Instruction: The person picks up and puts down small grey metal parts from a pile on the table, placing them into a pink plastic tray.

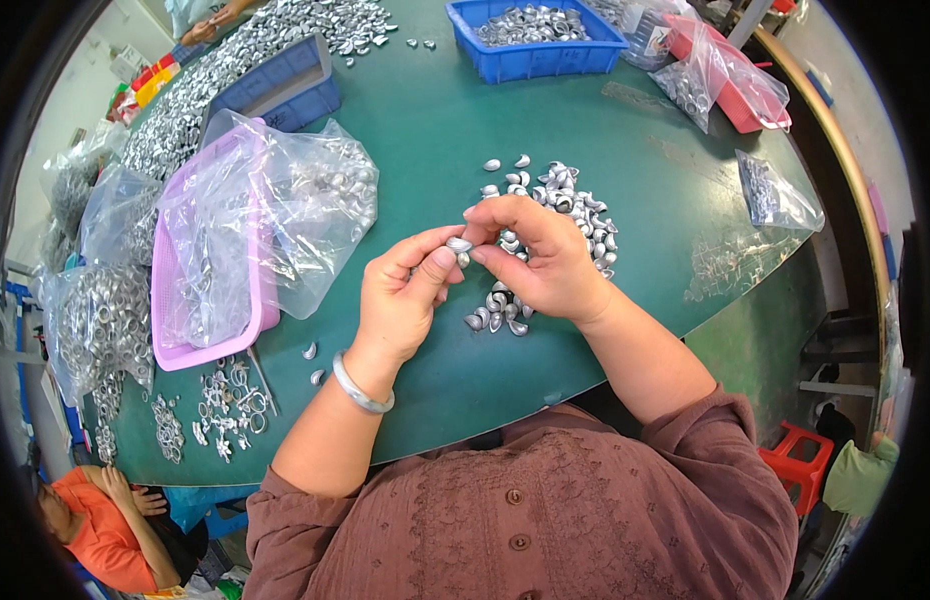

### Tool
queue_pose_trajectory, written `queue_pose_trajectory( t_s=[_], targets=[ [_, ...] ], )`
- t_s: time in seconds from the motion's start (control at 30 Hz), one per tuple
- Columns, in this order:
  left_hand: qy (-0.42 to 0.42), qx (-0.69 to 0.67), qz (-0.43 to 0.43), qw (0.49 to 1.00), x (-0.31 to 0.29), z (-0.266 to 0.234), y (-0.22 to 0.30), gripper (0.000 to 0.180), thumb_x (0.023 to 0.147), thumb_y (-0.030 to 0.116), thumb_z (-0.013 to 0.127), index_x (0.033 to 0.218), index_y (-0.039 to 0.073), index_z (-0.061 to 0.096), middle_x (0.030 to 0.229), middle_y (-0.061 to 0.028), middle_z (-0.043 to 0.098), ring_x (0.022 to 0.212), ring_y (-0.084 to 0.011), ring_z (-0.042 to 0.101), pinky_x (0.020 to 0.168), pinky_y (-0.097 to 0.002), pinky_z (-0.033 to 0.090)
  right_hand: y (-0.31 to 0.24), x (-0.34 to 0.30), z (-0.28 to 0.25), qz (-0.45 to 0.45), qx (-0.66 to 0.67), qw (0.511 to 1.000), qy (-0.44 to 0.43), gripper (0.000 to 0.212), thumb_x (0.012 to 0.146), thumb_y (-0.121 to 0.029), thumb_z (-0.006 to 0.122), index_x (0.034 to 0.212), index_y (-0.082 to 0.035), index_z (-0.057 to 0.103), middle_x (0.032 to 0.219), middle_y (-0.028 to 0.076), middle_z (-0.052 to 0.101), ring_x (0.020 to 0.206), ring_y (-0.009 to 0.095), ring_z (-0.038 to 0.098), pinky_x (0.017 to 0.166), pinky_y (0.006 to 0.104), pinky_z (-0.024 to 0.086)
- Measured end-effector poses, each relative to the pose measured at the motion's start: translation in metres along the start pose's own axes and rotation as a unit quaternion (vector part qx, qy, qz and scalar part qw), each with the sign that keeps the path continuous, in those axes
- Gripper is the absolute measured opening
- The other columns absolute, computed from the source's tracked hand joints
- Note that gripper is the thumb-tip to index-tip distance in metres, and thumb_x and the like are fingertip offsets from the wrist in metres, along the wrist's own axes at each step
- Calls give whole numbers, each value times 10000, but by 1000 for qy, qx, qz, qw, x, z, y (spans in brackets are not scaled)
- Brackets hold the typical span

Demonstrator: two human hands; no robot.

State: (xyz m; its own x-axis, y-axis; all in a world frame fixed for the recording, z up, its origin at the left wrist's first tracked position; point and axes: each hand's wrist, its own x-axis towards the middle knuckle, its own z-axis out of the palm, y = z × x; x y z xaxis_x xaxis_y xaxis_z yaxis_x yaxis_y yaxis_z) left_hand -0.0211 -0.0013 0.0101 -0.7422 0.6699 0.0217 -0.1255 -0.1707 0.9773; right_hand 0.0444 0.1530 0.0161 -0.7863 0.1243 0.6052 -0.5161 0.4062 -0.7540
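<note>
Above the table, my left hand pinches a small silver shell-shaped metal piece between thumb and forefinger. My right hand meets it from the other side, its thumb tip at the piece and its index finger curled above; the fingers behind are partly hidden. A second small rounded silver part shows just under the first, and I cannot tell if the two are joined. Under and beyond my right hand lies a loose pile of similar silver pieces, partly covered by the hand.
A pink basket with plastic bags stands left, near ring-shaped metal parts. Blue bins and a large silver heap lie farther back. A red tray sits far right. Another person is at lower left.
</note>
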Motion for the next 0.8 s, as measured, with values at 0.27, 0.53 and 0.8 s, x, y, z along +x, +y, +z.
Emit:
queue_pose_trajectory(
  t_s=[0.27, 0.53, 0.8],
  targets=[
    [-8, -32, -28, 999, 1, -1, 1, 187, 847, 158, 557, 982, 44, 618, 703, 9, 565, 579, -27, 464, 485, -145, 363, -2, 0, -1, 4, -10, 1000, 0, 241, 692, 50, 613, 918, -14, 556, 764, 74, 579, 669, 164, 577, 619, 260, 465],
    [-2, -45, -34, 998, 0, -2, 0, 169, 824, 166, 593, 940, 48, 629, 704, 16, 574, 579, -23, 476, 483, -136, 364, -1, 2, -5, -9, -47, 999, -24, 165, 713, 50, 613, 865, 10, 564, 751, 70, 569, 659, 138, 555, 595, 242, 443],
    [-5, -26, -19, 999, 0, -1, 0, 166, 822, 161, 595, 932, 41, 629, 751, 10, 593, 620, -32, 503, 499, -149, 382, -1, 2, -5, -2, -40, 999, -27, 140, 723, 32, 618, 856, 13, 578, 746, 65, 568, 660, 127, 552, 587, 231, 436]
  ],
)
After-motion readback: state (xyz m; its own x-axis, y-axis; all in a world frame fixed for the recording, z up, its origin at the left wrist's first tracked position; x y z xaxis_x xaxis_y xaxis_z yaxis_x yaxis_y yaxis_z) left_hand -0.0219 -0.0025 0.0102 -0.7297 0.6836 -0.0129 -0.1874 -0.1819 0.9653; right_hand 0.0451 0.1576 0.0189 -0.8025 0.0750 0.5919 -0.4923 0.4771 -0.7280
